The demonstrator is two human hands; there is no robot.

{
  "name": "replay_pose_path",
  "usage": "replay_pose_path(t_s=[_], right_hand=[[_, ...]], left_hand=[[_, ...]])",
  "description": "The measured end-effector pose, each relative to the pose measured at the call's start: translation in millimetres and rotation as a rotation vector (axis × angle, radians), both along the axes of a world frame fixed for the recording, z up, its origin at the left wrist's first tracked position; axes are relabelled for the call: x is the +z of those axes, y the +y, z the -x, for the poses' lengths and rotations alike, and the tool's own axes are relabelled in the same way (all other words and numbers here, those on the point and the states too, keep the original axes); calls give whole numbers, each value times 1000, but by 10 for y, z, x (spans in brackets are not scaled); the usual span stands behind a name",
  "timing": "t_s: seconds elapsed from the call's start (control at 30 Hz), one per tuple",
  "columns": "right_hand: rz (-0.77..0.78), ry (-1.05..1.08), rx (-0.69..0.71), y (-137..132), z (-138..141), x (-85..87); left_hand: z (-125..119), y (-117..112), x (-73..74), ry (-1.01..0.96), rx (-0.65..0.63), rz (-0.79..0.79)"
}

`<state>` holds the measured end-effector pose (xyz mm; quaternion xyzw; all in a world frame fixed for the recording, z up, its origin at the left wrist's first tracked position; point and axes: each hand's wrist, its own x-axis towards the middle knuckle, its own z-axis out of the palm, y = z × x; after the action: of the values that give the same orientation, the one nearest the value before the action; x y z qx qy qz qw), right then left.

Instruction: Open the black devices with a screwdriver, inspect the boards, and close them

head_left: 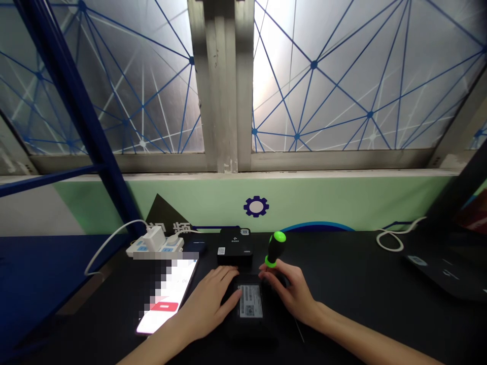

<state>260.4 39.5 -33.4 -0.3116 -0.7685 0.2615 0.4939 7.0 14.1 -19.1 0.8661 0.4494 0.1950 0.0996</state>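
In the head view, a black electronic box [250, 324] with a printed white label [251, 301] lies on the table before me. My left hand [211, 304] grips its left side, thumb on top by the label and fingers at the far left corner. A screwdriver [276, 247] with a black and bright green handle stands nearly upright in my right hand [291, 289], pinched below the green collar. Its tip is hidden behind my fingers, at the box's far right part. A thin rod [299, 330] shows below my right hand; I cannot tell what it belongs to.
Behind the box sits another black box [235, 246] with stickers. To the left are a lit phone [169, 296], a power strip [137, 248] with a white charger [154, 238], and a small dark object [196, 247]. A white cable [390, 241] and a flat black device [449, 276] lie right.
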Motion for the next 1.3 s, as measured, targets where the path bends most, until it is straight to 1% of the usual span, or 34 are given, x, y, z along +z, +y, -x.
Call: replay_pose_path(t_s=[0.1,0.17,0.27,0.37,0.47,0.6,0.8,0.97,1.13,1.3], right_hand=[[7,-10,5,-6,-10,-3],[1,-6,-8,-7,-14,-4],[-6,-2,-9,-6,-17,-2],[8,4,10,-4,-13,3],[58,46,38,3,-4,3],[99,78,71,15,4,-4],[121,74,89,16,2,-8],[148,105,106,27,4,-24],[154,150,129,22,9,-35],[166,181,176,-4,13,-35]], left_hand=[[2,-3,-9,-27,21,31],[-9,1,-8,-46,48,16],[-36,8,17,-19,113,-68],[-51,14,65,62,161,-141],[-48,18,115,121,160,-165],[-45,14,150,172,150,-149],[-53,-2,142,272,173,-120],[-50,-13,109,294,176,-117],[-62,-44,80,244,124,-133],[-72,-46,83,43,98,-157]])
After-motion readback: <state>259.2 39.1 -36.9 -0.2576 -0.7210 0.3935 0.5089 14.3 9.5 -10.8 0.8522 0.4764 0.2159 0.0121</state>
